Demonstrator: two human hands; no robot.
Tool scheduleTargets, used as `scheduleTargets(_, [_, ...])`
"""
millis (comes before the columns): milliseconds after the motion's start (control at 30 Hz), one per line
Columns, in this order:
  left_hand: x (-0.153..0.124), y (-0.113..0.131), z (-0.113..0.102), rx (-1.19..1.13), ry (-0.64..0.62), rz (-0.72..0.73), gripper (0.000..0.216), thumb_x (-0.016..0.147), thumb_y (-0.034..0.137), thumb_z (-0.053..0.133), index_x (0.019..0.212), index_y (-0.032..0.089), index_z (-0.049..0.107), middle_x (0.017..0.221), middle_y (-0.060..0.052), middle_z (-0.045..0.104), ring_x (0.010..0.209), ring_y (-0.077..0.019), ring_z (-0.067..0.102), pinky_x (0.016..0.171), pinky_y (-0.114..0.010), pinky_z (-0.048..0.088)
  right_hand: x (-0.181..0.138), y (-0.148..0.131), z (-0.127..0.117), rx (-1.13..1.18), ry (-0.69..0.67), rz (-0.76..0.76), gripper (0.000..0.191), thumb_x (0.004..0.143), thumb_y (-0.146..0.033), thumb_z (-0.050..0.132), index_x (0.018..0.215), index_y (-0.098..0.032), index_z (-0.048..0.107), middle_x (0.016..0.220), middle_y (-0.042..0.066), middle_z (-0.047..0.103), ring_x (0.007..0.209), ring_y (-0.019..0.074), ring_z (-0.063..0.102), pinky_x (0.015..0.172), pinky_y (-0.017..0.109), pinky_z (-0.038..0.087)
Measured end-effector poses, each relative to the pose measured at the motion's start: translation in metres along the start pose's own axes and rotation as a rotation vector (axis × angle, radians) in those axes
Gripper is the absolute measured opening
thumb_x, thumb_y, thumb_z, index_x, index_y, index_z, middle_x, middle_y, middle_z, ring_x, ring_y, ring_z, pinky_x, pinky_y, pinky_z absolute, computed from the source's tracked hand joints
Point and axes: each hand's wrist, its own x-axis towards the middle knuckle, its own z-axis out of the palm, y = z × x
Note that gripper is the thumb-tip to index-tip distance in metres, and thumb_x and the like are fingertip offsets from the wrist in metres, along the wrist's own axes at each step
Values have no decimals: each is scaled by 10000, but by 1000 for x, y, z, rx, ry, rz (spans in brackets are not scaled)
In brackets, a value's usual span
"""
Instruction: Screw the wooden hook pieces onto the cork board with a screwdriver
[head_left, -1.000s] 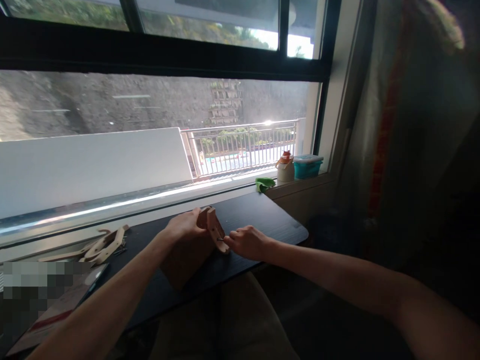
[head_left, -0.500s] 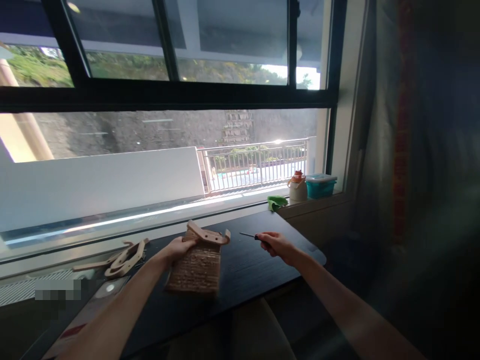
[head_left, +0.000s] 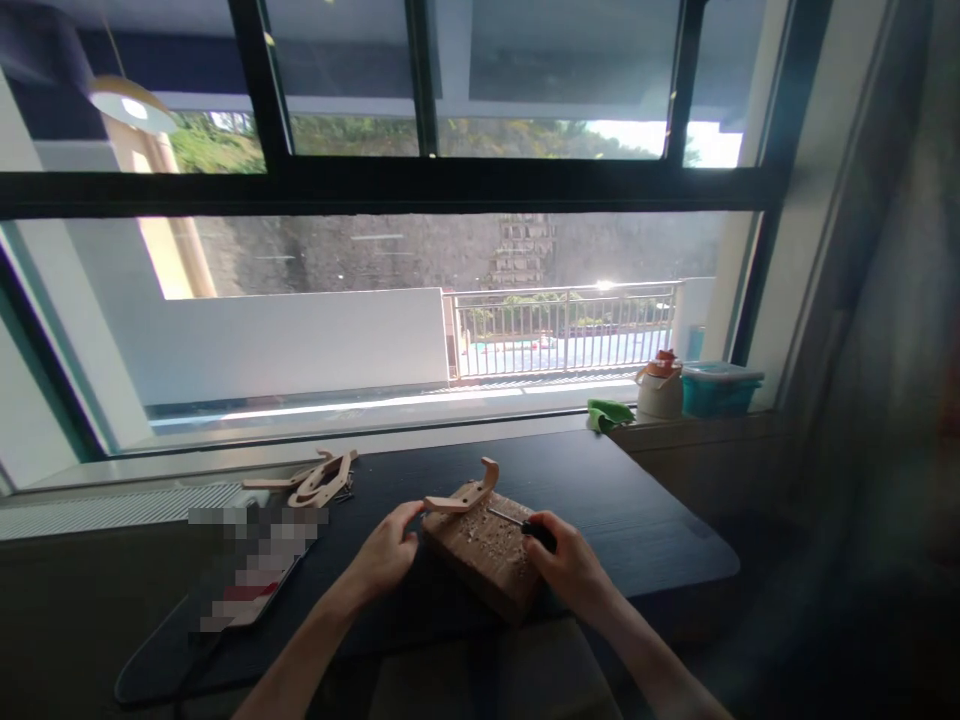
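A wooden block (head_left: 487, 575) with a rough, pitted top lies flat on the dark table (head_left: 600, 490). On its far edge rests a curved wooden hook (head_left: 469, 498) with small dark holes. My left hand (head_left: 386, 550) is at the block's left corner, thumb and forefinger apart, the forefinger at the hook's left end; whether it presses on either is unclear. A screwdriver (head_left: 538, 532) with a black handle is gripped in my right hand (head_left: 570, 565). Its thin shaft points left over the block, the tip close to the hook.
More curved wooden pieces (head_left: 322, 482) lie at the table's far left, with small dark screws beside them. A partly blurred flat item (head_left: 259, 590) is nearer. On the sill stand a green cloth (head_left: 609, 414), a jug (head_left: 660, 388) and a teal box (head_left: 720, 390), before a large window.
The block and hook, gripped and tilted in my left hand before, now lie turned on the table. My left hand has loosened. The screwdriver has come over the block. The view has swung left.
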Motion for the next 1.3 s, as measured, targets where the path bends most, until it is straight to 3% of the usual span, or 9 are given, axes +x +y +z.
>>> scheduleTargets(167, [-24,20,27,-12,6,26,518,663,70,427,1150,167,572,1080,-73,658,1017,-213,598,915,-323,427,33,7,-16,-412,10,-182,242,774,-185,478,964,-190,627,979,48,646,959,193,545,860,312,373])
scheduleTargets(267, [-46,23,27,-94,-61,58,415,706,166,478,1097,192,615,1053,-51,672,989,-204,607,882,-289,446,57,15,-35,-437,45,-143,234,781,-178,472,952,-171,632,987,78,650,954,211,548,875,345,361])
scheduleTargets(400, [-46,16,18,-116,7,-47,266,715,232,495,901,159,670,878,-69,702,827,-222,637,789,-335,478,51,21,-38,-397,115,-73,296,845,-245,397,1061,-146,572,1006,102,629,941,208,551,826,330,400])
scheduleTargets(500, [-25,12,17,-150,48,-15,424,720,253,513,1124,139,575,1113,-103,641,1006,-238,588,841,-344,467,33,25,-22,-301,128,-88,246,813,-235,445,1004,-160,581,988,94,618,958,219,531,858,340,390])
scheduleTargets(700, [9,4,19,-464,-149,77,622,732,315,577,1311,164,409,1308,-101,524,1079,-221,564,882,-330,476,53,31,-3,-186,129,-139,183,754,-134,470,888,-166,589,979,93,587,971,220,483,911,378,352])
scheduleTargets(867, [6,9,17,-502,-294,86,569,742,369,614,1253,148,497,1181,-102,624,994,-227,609,874,-348,487,78,30,-15,39,94,-112,108,687,-168,526,787,-171,568,787,30,592,782,169,525,774,308,414])
scheduleTargets(1100, [-10,23,32,-506,-326,203,679,666,337,723,1285,245,461,1356,-55,491,1255,-272,423,1074,-400,313,7,32,-39,344,252,71,470,850,-524,294,952,-136,540,556,-40,381,474,101,363,502,256,378])
scheduleTargets(1167, [-7,27,40,-545,-362,205,687,644,334,745,1265,238,468,1358,-61,481,1268,-266,407,1082,-393,303,-8,25,-42,461,196,105,502,772,-556,465,1023,-133,565,559,-41,402,477,95,366,477,242,344])
scheduleTargets(1300, [-3,31,56,-621,-370,235,618,644,318,749,1198,218,493,1275,-71,527,1214,-251,460,1045,-366,350,-7,4,-38,311,129,80,414,680,-427,627,994,-157,611,596,-36,477,531,98,420,511,229,352])
